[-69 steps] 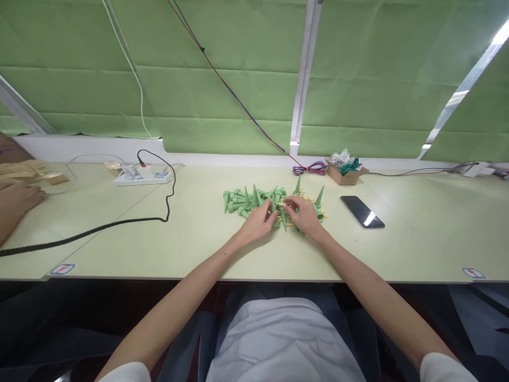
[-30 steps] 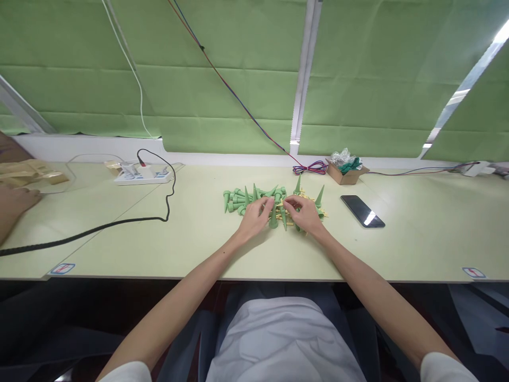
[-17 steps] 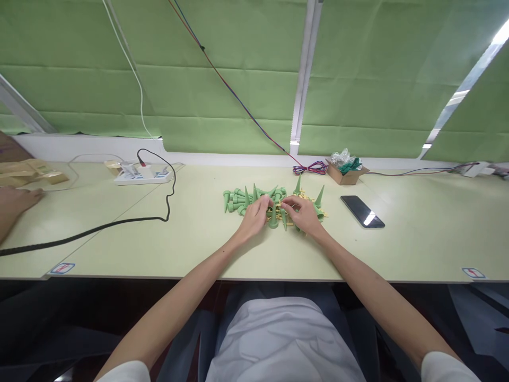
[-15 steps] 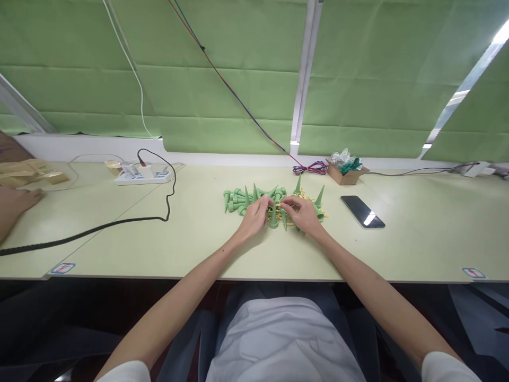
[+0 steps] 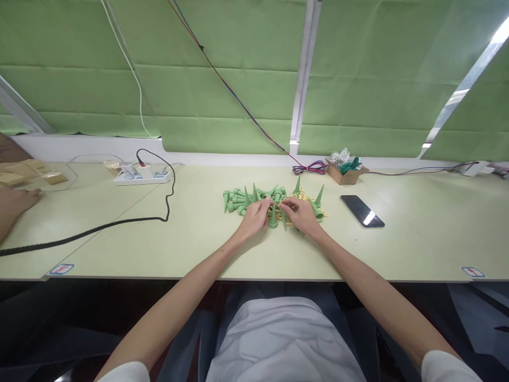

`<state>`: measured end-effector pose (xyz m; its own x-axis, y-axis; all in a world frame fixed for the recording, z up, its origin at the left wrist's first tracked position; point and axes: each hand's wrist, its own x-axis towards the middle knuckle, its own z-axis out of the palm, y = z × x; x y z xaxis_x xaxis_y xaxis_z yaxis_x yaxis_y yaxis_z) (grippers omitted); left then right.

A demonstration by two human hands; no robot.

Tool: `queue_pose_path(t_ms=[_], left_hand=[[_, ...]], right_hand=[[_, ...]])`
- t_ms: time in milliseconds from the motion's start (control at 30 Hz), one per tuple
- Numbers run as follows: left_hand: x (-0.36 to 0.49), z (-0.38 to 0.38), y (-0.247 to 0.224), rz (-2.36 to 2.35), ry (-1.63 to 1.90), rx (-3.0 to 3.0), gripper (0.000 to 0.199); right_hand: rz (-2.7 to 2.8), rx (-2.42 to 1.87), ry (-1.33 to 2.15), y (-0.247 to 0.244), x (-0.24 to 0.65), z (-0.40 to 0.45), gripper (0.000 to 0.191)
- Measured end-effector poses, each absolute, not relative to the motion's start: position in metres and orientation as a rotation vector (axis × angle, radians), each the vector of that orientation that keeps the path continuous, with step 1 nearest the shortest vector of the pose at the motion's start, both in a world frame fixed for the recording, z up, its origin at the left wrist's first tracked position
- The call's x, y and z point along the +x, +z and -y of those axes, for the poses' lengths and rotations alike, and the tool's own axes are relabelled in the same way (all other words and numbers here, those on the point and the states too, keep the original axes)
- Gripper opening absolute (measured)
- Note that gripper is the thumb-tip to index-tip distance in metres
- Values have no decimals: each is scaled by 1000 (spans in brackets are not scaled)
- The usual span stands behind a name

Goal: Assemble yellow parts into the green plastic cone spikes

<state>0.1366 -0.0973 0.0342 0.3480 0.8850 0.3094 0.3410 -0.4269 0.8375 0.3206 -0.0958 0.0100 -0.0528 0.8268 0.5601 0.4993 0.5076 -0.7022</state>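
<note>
Right hand [image 5: 301,215] sits further left, close to left hand [image 5: 254,216] among green spikes [image 5: 273,220], probably for control; can't tell either grip.

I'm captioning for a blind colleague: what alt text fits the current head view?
A person's left hand and right hand are close together among green cones and small yellow pieces, heaped on a pale table. A phone lies to the right, a power strip to the left.
</note>
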Motion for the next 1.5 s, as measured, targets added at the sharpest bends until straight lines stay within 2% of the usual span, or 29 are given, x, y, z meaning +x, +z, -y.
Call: queue_pose_path(t_ms=[100, 233, 367, 867, 1233, 1500], left_hand=[[137, 100, 37, -1066, 1036, 2034, 52], [138, 101, 36, -1089, 985, 2184, 29], [139, 96, 30, -1124, 900, 2304, 19], [139, 86, 20, -1176, 997, 2271, 41], [138, 86, 23, -1162, 1022, 1862, 39], [139, 86, 24, -1130, 1024, 1799, 37]], right_hand=[[1645, -1180, 337, 14, 321, 97, 22], [1562, -1216, 280, 19, 322, 100, 24], [1540, -1214, 280, 19, 322, 101, 25], [1586, -1161, 301, 18, 319, 102, 26], [1828, -1068, 426, 17, 315, 107, 20], [1884, -1081, 420, 17, 315, 106, 17]])
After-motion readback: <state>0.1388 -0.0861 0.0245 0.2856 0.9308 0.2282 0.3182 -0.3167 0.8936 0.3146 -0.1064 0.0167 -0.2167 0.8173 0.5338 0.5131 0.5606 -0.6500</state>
